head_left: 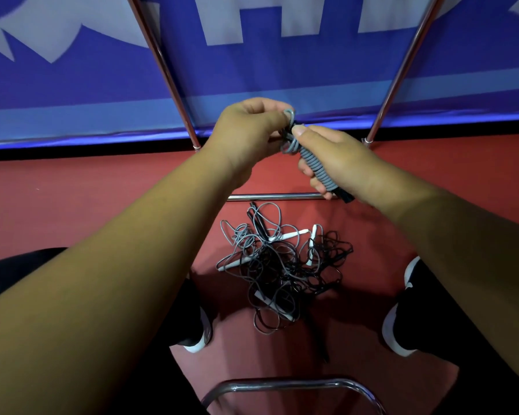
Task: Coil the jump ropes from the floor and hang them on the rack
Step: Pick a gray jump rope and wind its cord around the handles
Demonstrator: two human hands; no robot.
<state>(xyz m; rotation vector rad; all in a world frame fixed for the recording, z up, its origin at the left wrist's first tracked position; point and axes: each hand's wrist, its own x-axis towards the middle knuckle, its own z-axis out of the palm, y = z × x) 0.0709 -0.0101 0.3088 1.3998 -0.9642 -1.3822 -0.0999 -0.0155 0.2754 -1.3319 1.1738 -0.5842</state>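
Note:
A grey jump rope [313, 163] is wound tightly round its black handles into a bundle. My right hand [336, 163] grips that bundle, thumb on its upper end. My left hand [246, 130] pinches a loose grey loop at the bundle's top end. Both hands are held above the floor, in front of the chrome rack's legs [168, 76]. Below them a tangled pile of grey and black jump ropes [282, 268] with white and black handles lies on the red floor.
The rack's low chrome crossbar [270, 197] runs just behind the pile, and a second leg [402, 70] rises at the right. Another curved chrome bar [288, 384] sits near the bottom edge. My black shoes [402, 327] flank the pile. A blue banner [72, 94] backs the rack.

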